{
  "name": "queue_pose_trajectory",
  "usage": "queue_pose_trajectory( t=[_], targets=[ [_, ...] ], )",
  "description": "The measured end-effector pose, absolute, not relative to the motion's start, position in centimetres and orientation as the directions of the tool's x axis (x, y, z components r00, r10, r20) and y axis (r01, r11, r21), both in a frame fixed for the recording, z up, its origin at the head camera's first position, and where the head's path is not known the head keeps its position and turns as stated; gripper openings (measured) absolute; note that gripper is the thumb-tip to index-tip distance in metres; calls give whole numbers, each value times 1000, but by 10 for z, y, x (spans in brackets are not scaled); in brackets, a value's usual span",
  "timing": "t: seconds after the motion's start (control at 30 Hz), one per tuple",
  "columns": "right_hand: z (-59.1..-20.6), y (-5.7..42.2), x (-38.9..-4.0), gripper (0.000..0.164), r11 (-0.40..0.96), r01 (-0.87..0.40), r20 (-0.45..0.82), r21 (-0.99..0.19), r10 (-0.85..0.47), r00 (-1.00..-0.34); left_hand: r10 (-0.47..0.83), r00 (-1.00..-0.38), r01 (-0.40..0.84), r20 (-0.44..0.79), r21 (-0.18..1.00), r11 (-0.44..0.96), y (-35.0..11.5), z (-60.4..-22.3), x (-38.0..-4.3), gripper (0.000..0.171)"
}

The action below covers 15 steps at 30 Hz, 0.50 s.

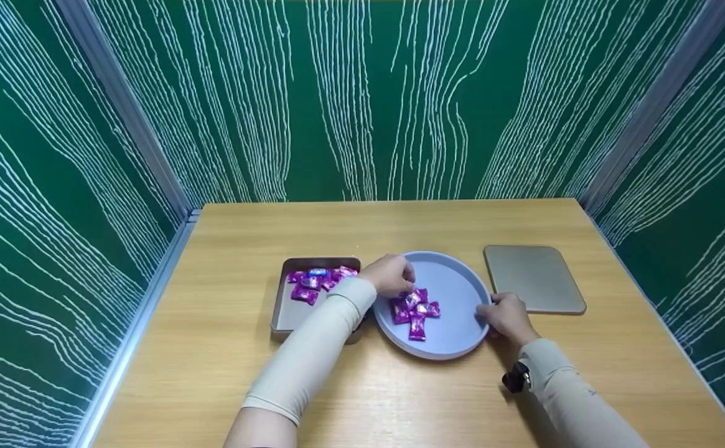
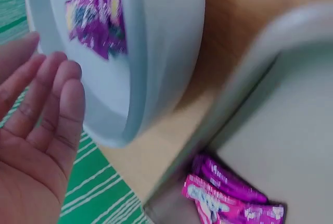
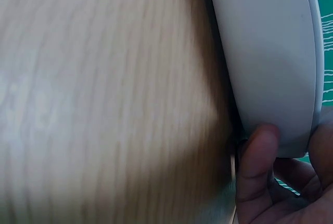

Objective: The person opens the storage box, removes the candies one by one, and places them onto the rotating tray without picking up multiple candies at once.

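Observation:
A round pale blue-grey pan (image 1: 455, 323) stands at the middle of the table with several purple-wrapped candies (image 1: 417, 326) heaped at its left side. My left hand (image 1: 388, 275) reaches over the pan's left rim, close to the heap. Its palm shows in the left wrist view, with the fingers loosely bent and no candy visible among them. My right hand (image 1: 506, 318) grips the pan's right rim; in the right wrist view its fingertips (image 3: 260, 143) press the outer wall. Left of the pan, a rectangular metal tray (image 1: 284, 311) holds more wrapped candies (image 1: 305, 294), partly hidden by my left sleeve.
A flat gold-grey square lid or tray (image 1: 536, 280) lies right of the pan, just beyond my right hand. Green walls with white lines (image 1: 337, 99) enclose the wooden table (image 1: 399, 404) at the back and sides.

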State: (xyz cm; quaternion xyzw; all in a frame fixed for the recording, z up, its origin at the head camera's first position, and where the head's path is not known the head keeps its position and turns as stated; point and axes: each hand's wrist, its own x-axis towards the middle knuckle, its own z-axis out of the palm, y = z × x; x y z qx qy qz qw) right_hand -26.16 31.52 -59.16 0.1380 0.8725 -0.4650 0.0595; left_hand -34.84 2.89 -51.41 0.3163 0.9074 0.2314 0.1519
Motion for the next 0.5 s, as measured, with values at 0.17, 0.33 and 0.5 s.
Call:
queue_pose_trajectory(
  t=[0.17,0.33,0.5],
  targets=[
    [-591,314,-261,52,527,304,-241,-793,187,-952,701,-706,521,-100,597,610,9,-498,-353,21],
    [-589,315,-262,57,528,322,-265,-786,184,-947,695,-711,481,-107,648,591,-21,-484,-357,27],
    [-590,314,-261,55,521,320,-268,-792,174,-948,649,-745,409,-158,659,631,-54,-478,-359,29]
  ],
)
